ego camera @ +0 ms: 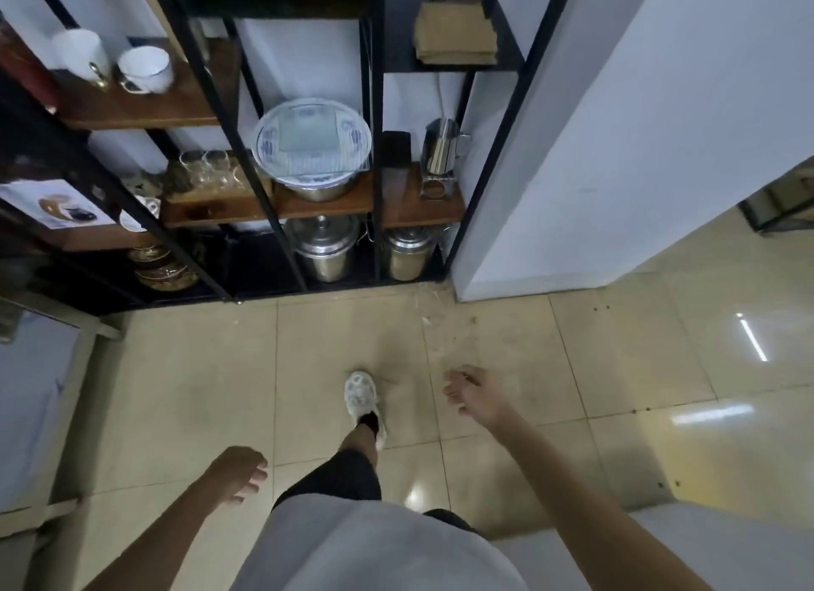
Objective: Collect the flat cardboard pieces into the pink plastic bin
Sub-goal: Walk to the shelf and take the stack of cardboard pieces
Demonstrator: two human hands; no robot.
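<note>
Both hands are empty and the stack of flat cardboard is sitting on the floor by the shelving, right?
Not quite. Both the left hand and the right hand are empty, but the cardboard stack sits on an upper black shelf of the shelving, not on the floor. The head view shows it.

Single head view, wide-angle, looking steeply down and forward. Near: wearer's torso and both arms over the floor point(198, 370). Far: shelf rack point(264, 203), fairly close ahead. Wall point(616, 128) at right. Edges bowed by lens.
</note>
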